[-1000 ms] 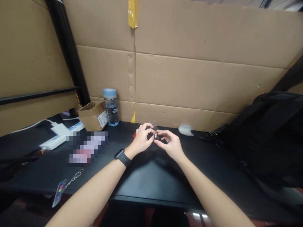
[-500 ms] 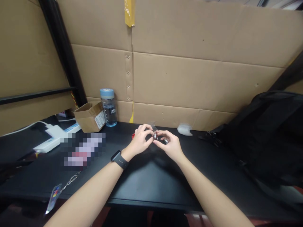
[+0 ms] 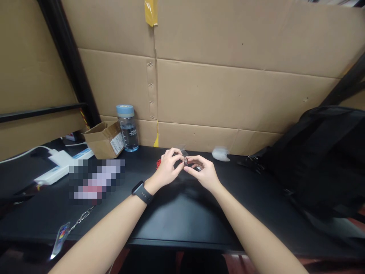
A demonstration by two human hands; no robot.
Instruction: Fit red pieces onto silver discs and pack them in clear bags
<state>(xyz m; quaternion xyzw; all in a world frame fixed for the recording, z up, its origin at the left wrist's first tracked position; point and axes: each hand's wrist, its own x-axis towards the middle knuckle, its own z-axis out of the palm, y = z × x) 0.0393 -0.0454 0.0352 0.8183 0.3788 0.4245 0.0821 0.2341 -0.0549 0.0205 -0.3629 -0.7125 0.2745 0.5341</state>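
Over the middle of the black desk [image 3: 176, 217], my left hand [image 3: 167, 170] and my right hand [image 3: 203, 173] meet fingertip to fingertip. Both pinch a small dark, shiny object [image 3: 186, 162] between thumb and fingers; it is too small to name. A black watch [image 3: 142, 192] is on my left wrist. Something small and red [image 3: 158, 163] lies on the desk just behind my left hand.
A clear water bottle [image 3: 127, 128] with a blue cap and an open cardboard box [image 3: 104, 139] stand at the back left. A white power strip [image 3: 61, 167] and a keychain [image 3: 68, 230] lie left. A black backpack [image 3: 322, 160] fills the right. White crumpled plastic [image 3: 220, 153] lies near the cardboard wall.
My hands stay pinched together on the small object. The view has shifted slightly, so everything sits a little lower-left to upper in frame; nothing on the desk moved.
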